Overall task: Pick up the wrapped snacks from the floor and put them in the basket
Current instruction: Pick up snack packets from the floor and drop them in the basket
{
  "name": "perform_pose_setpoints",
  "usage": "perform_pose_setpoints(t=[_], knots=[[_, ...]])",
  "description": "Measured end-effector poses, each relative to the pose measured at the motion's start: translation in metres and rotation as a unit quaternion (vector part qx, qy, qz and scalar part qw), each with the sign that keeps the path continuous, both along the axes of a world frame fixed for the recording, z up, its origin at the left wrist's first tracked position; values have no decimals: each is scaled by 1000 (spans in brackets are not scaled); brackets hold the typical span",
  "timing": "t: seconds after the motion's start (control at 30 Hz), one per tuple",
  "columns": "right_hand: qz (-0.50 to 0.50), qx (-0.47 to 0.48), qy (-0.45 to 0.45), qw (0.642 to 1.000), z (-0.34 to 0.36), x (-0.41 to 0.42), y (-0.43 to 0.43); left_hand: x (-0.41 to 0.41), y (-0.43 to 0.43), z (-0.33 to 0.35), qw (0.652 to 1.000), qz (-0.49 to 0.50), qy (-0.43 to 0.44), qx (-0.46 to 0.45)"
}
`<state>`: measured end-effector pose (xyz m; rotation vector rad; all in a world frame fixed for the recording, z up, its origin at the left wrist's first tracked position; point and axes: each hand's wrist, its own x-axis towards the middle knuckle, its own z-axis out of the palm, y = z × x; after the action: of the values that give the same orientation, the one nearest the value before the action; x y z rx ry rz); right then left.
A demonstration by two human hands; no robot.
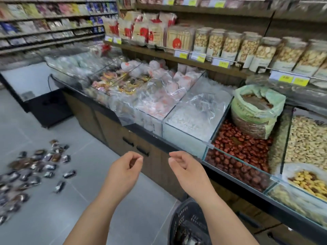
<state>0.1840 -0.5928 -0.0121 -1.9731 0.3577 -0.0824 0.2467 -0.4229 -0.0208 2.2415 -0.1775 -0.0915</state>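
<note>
Several dark wrapped snacks (pixel 33 170) lie scattered on the grey floor at the lower left. A dark plastic basket (pixel 187 221) stands at the bottom centre, below my right forearm, with a few wrapped snacks inside. My left hand (pixel 123 168) and my right hand (pixel 187 167) hover side by side in front of the counter, well right of the pile. Both have loosely curled fingers and hold nothing.
A wood-fronted counter (pixel 141 152) with clear bins of packaged sweets, red dates (pixel 238 152) and nuts (pixel 306 138) runs along the right. Shelves of jars and packets stand above it. A dark low display case (pixel 46 106) sits at the back left.
</note>
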Motion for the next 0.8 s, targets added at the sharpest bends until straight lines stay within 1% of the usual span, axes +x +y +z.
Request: perform_pose_setpoints(t=[0.2, 0.3, 0.5, 0.7, 0.8], knots=[[54, 7, -10, 998, 13, 51, 104, 22, 106, 24, 998, 43, -18, 31], [90, 18, -18, 996, 12, 75, 164, 33, 166, 27, 997, 71, -13, 37], [153, 36, -28, 987, 8, 117, 275, 50, 279, 24, 990, 133, -7, 43], [208, 35, -28, 977, -6, 151, 355, 59, 360, 11, 978, 199, 1, 63], [241, 29, -14, 970, -15, 172, 389, 68, 392, -1, 971, 235, 18, 38]])
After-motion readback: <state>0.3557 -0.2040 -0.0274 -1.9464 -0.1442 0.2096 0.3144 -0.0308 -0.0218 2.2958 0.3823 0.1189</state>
